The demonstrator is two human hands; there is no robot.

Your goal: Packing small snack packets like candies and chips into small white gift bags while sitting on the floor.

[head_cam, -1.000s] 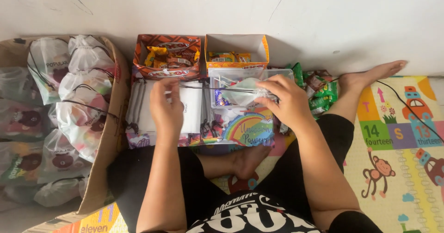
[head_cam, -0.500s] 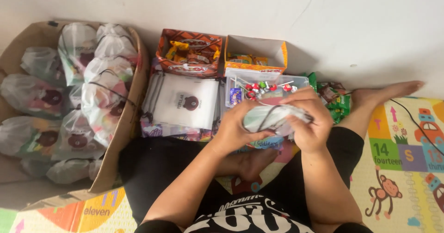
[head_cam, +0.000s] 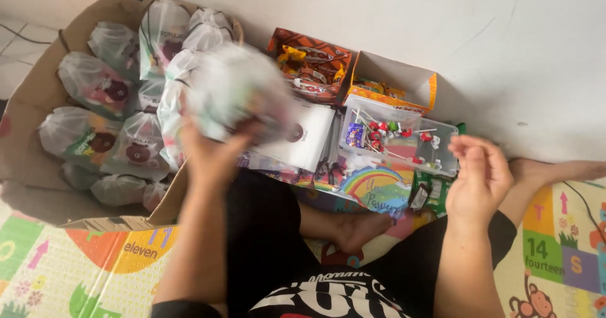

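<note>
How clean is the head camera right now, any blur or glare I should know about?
Head view: the bag in the left hand is smeared by motion blur, so its contents cannot be read; the right hand, empty and open, is only slightly soft; the clear tub of lollipops and cardboard box are sharp; lighting is even and soft, with no strong glare.

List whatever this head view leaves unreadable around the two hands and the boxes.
- Bag in the left hand: motion blur hides its contents.
- Stack of flat packets: partly covered by that bag and hand.
- Cardboard box: its near-left corner runs past the frame edge.
- Orange-rimmed box: its wall hides most contents.
- Right hand: fingers curled, palm hidden.
</note>
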